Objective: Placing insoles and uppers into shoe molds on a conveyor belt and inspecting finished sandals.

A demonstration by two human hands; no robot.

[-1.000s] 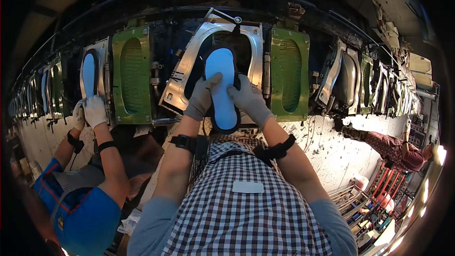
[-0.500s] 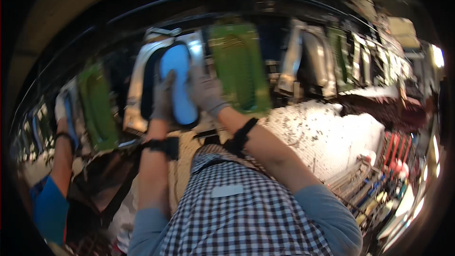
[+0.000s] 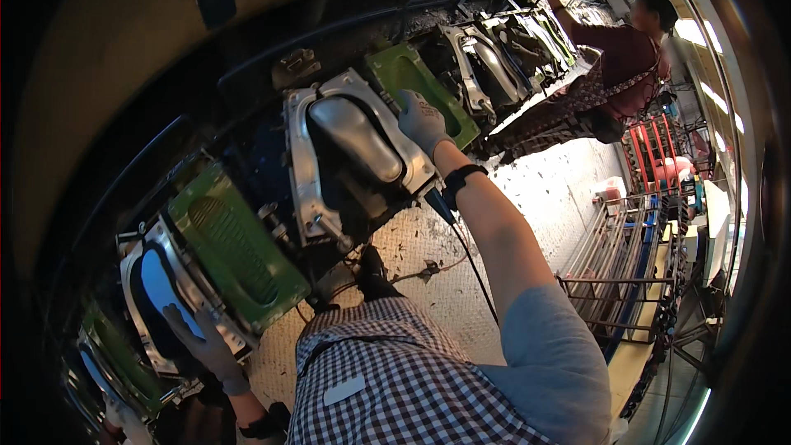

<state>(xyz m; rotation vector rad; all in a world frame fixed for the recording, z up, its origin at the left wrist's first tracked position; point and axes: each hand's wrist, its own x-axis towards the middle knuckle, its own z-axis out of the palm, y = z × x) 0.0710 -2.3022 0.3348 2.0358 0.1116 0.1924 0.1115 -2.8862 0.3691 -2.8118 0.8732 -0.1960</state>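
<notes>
My gloved left hand (image 3: 206, 346) lies with its fingers stretched out on a blue shoe sole (image 3: 165, 280) that sits in a metal mould (image 3: 136, 280) at the lower left. My gloved right hand (image 3: 423, 122) is farther right, curled between a bare silver shoe-shaped mould (image 3: 354, 136) and the green mould plate (image 3: 404, 70) behind it. What its fingers grip, if anything, is hidden. Another green mould plate (image 3: 239, 239) stands between the blue sole and the silver mould. Under my right wrist hangs a dark tool (image 3: 439, 206) on a black cable.
A co-worker's hand (image 3: 119, 416) is at the lower left, near another blue sole (image 3: 99, 375). A person in a dark red top (image 3: 614, 66) works along the line at the upper right. Metal racks (image 3: 610, 272) stand at the right. Debris lies on the textured floor (image 3: 544, 177).
My view has tilted and shifted. My hands have parted: the blue sole they held between them is now in the left mould under my left hand, while my right hand is farther right.
</notes>
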